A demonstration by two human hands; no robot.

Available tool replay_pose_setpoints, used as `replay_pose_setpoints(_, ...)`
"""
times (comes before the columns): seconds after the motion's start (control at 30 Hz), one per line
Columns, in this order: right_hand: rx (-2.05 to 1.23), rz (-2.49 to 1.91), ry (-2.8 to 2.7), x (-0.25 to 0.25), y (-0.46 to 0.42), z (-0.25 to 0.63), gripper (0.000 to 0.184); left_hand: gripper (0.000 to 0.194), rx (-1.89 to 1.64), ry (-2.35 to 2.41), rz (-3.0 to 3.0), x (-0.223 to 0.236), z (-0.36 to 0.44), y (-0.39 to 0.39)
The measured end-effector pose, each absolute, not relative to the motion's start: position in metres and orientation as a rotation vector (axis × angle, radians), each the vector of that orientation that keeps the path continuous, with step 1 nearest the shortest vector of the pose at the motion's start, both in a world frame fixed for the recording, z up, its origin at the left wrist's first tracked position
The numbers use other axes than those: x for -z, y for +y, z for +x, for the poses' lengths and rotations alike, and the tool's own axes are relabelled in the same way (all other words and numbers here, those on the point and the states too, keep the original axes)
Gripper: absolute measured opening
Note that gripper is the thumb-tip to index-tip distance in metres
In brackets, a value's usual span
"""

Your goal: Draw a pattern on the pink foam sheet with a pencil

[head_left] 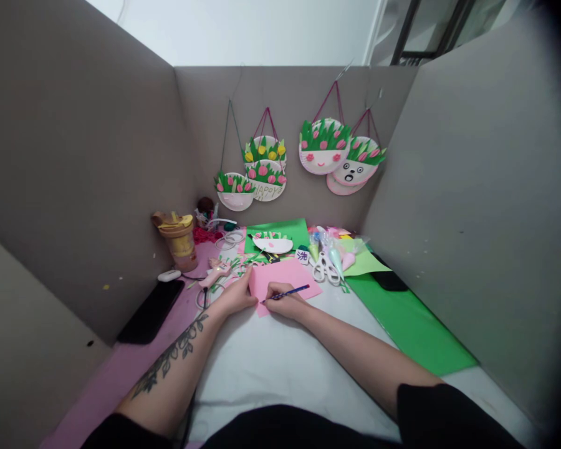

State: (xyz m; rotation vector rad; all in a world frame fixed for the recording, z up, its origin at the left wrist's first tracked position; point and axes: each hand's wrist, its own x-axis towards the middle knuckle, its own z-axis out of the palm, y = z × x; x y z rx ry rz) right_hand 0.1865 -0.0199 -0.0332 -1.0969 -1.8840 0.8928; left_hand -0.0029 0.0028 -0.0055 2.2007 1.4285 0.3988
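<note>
A sheet of pink paper (285, 275) lies in front of me, tilted a little on the white table covering. My left hand (237, 294) holds its left edge, the thumb near the lower corner and the fingers along the side. In my right hand (285, 300) is a dark blue pencil (293, 291), its tip on the paper close to the lower left corner. Any mark under the tip is too small to make out. Just beyond the sheet lie white-handled scissors (326, 268) and a pink glue gun (215, 274).
Green paper scraps (234, 265) and a half-plate craft (272, 243) lie at the back. On the left are a black phone (152, 312) and a brown-yellow cup (180, 243). Green sheets (411, 324) cover the right side. Paper-plate flower baskets (324, 149) hang on the grey partition (280, 87).
</note>
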Motion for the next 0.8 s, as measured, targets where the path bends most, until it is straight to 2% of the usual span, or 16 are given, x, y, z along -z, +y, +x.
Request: replay_pose_setpoints(0.8, -0.897, -1.077, -1.901, 0.0342, -0.0199, 0.1873, 0.008, 0.099, -0.408, 1.444, 2.189, 0.0044, -0.002, 0.0018)
